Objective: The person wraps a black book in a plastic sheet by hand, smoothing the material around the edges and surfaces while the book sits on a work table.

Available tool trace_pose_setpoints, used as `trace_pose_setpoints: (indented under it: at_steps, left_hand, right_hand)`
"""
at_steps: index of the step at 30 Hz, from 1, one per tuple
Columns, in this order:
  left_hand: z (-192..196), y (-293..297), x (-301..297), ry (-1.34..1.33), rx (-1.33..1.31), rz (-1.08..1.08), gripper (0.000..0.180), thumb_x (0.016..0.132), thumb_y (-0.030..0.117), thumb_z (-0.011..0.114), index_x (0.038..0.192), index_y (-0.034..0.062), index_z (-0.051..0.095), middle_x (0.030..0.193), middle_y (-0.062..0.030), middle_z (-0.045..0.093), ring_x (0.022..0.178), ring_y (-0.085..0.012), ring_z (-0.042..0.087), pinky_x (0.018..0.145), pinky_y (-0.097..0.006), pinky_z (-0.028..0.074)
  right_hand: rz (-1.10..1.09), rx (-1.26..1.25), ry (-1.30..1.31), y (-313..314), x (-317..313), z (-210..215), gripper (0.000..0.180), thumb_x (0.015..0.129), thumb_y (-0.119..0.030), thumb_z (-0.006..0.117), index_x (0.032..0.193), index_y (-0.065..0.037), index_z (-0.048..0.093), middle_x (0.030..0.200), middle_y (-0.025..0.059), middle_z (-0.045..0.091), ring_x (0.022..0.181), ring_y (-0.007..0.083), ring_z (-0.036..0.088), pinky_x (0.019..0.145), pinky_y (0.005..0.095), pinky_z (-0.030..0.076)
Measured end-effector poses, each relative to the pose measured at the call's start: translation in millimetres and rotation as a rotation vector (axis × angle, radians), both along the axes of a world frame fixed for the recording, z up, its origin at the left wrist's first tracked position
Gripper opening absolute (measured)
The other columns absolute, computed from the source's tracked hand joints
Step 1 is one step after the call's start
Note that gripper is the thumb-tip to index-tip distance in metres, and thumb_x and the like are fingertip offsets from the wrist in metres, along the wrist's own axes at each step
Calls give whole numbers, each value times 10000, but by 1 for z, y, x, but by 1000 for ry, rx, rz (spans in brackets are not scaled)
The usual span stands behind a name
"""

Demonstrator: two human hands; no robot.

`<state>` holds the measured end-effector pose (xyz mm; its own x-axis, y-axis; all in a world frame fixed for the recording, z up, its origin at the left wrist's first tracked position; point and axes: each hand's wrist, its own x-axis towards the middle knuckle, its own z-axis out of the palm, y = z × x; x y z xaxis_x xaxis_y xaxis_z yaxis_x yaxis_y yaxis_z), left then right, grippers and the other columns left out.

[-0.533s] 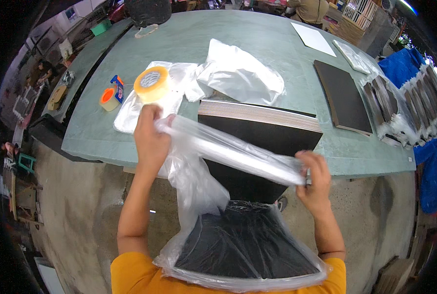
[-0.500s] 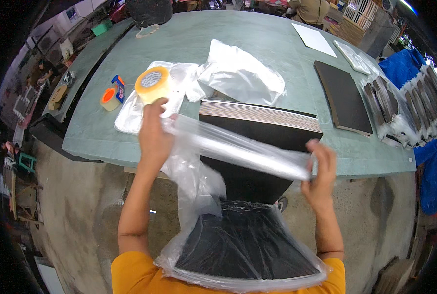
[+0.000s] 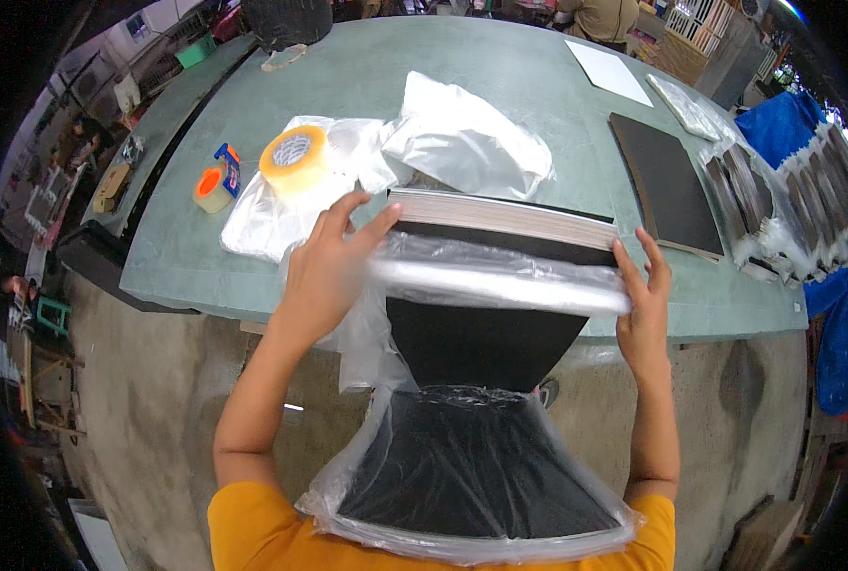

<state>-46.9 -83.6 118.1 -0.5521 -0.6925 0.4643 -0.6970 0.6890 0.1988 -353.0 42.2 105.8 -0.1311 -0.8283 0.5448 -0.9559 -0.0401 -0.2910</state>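
Observation:
A stack of black boards (image 3: 486,347) leans over the table's near edge, its layered pale edge facing up. Across it lies a clear plastic bag (image 3: 500,285), bunched into a shiny band just below that edge. My left hand (image 3: 324,276), slightly blurred, has hold of the bag's left end, its thumb against the stack's left corner. At the opposite end my right hand (image 3: 643,300) grips the bag with fingertips by the stack's right corner. Closest to me, a black panel in clear plastic (image 3: 481,466) rests against my body.
Left on the green table (image 3: 367,57) are a tape roll (image 3: 293,160), a tape dispenser (image 3: 216,186) and flat plastic bags (image 3: 253,224). A crumpled bag (image 3: 471,138) lies beyond the stack. To the right are a dark board (image 3: 666,181), a white sheet (image 3: 606,71) and several wrapped bundles (image 3: 795,209).
Both hands have brought the bag from in front of the stack up against it, near its top edge. The bag's loose left part now hangs beside the stack.

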Motion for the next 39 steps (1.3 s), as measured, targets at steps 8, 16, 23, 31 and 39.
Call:
trace_pose_setpoints:
  at_steps: [8, 16, 23, 31, 39]
  left_hand:
    - [-7, 13, 44, 575, 698, -502, 413, 576, -70, 612, 976, 36, 597, 822, -64, 598, 666, -157, 545, 649, -280, 443]
    - [-185, 56, 68, 561, 2032, -183, 381, 691, 299, 676, 893, 0, 554, 900, -49, 547, 834, -103, 473, 728, -217, 372]
    - [-208, 43, 57, -88, 1072, -85, 293, 678, 202, 659, 892, 25, 565, 818, -102, 589, 738, -213, 555, 719, -329, 433]
    - [-48, 112, 2, 140, 1528, -1126, 129, 786, 152, 570, 853, 42, 560, 796, -96, 595, 689, -211, 576, 648, -304, 454]
    - [-178, 86, -45, 173, 984, -383, 259, 805, 258, 550, 770, 2, 543, 676, -149, 557, 599, -228, 536, 578, -347, 431]
  right_hand:
    - [583, 213, -1127, 60, -48, -11, 379, 619, 75, 622, 991, 18, 576, 809, 103, 599, 733, 160, 572, 662, 275, 457]
    - [211, 935, -1736, 99, -19, -222, 172, 689, -124, 590, 823, -38, 529, 743, 24, 550, 672, 76, 504, 574, 207, 407]
    - [-92, 665, -508, 82, -7, -201, 153, 713, -58, 484, 815, 0, 583, 725, 77, 579, 677, 187, 529, 637, 270, 422]
    - [1638, 1092, -952, 79, 60, -50, 537, 856, -328, 453, 1263, -3, 322, 1328, 175, 265, 1236, 287, 241, 1003, 437, 164]
    - [698, 1215, -611, 45, 65, -166, 603, 821, -461, 454, 1105, 71, 455, 1126, 194, 471, 1062, 266, 446, 882, 303, 355]
